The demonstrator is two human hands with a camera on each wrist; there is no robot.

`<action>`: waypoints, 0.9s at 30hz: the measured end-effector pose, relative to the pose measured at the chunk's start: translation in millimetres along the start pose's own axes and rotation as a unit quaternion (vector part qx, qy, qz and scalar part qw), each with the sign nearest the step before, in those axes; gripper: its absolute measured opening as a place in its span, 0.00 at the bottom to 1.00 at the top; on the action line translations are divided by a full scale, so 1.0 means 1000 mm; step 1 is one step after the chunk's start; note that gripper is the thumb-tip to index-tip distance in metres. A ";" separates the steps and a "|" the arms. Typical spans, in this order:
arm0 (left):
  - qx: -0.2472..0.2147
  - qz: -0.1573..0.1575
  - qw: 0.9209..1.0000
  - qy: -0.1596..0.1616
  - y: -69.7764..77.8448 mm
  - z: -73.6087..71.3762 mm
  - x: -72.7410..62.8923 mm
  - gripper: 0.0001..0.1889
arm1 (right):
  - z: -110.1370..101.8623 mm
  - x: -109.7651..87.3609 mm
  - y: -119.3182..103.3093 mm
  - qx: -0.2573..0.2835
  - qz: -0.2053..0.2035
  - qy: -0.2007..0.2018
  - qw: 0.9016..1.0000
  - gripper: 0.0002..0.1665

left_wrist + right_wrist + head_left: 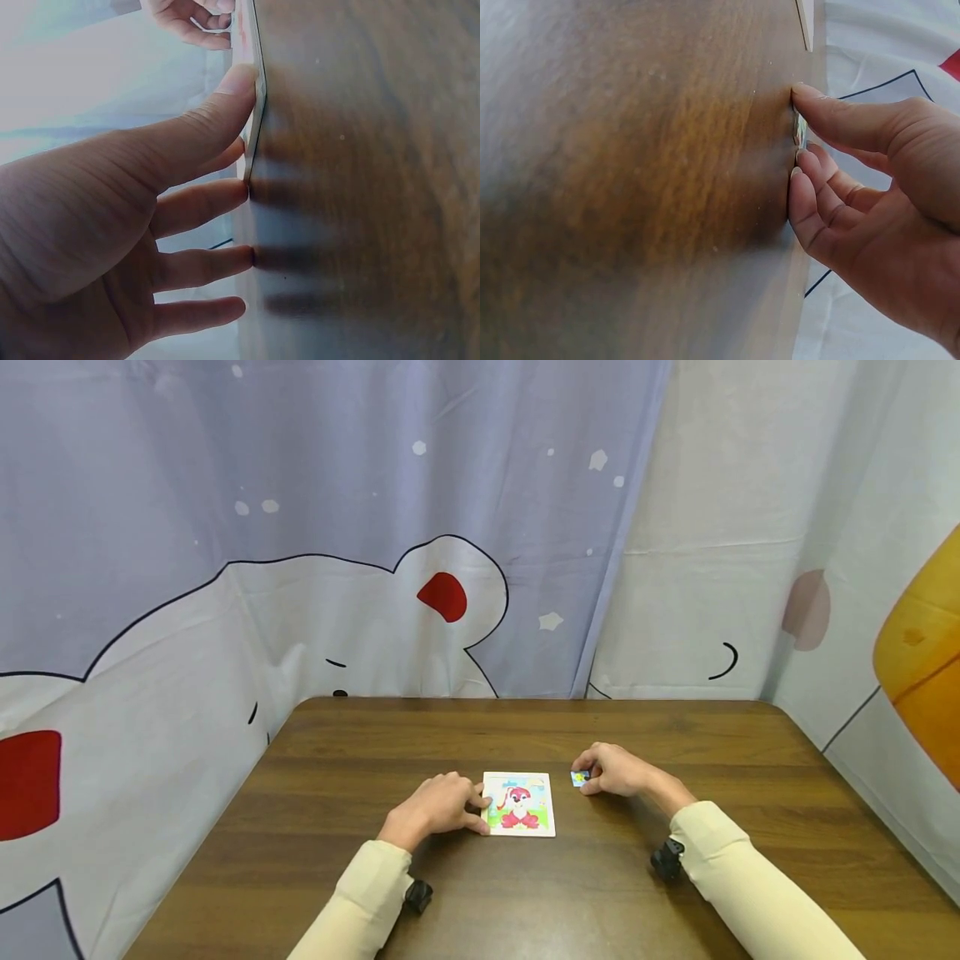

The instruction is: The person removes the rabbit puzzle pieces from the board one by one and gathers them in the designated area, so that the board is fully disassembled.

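A square picture puzzle [517,810] with a pink animal lies flat on the table. At its left side is my left hand [442,806], the thumb on the lower left corner and the index finger at the left edge. The other fingers [202,268] stretch loosely beside the board in the left wrist view. To the right of the puzzle, my right hand [618,770] pinches a small blue and yellow puzzle piece [579,778] at the tabletop. Only the edge of this piece [800,131] shows between thumb and fingertips in the right wrist view.
The brown wooden table [525,902] reaches back to a printed curtain [360,635] hanging along its far edge. More curtain [847,693] hangs on the right side. Small black devices [418,896] are strapped at both wrists.
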State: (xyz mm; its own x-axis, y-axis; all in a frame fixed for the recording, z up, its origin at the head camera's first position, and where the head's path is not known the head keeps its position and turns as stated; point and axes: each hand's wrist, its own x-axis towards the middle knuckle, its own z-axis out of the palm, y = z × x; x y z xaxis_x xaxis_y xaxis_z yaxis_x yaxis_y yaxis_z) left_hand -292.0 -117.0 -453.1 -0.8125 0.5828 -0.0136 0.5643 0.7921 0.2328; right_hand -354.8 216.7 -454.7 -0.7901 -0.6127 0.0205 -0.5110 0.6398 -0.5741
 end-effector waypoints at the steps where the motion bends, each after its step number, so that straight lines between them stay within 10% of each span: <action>1: -0.001 -0.001 1.000 -0.001 0.000 0.000 0.000 0.28 | 0.000 0.000 0.000 0.001 0.001 -0.001 1.000 0.18; 27: -0.014 0.001 1.000 0.006 0.002 -0.002 0.000 0.27 | 0.000 0.000 -0.002 0.002 0.009 -0.002 1.000 0.17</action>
State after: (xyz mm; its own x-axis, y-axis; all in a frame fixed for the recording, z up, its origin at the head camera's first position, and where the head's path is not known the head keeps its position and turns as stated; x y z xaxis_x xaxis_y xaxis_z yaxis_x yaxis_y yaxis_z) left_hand -291.4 -116.2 -450.6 -0.8126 0.5829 -0.0015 0.5625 0.7848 0.2603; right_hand -353.7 215.9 -453.9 -0.7984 -0.6021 0.0071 -0.4951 0.6497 -0.5769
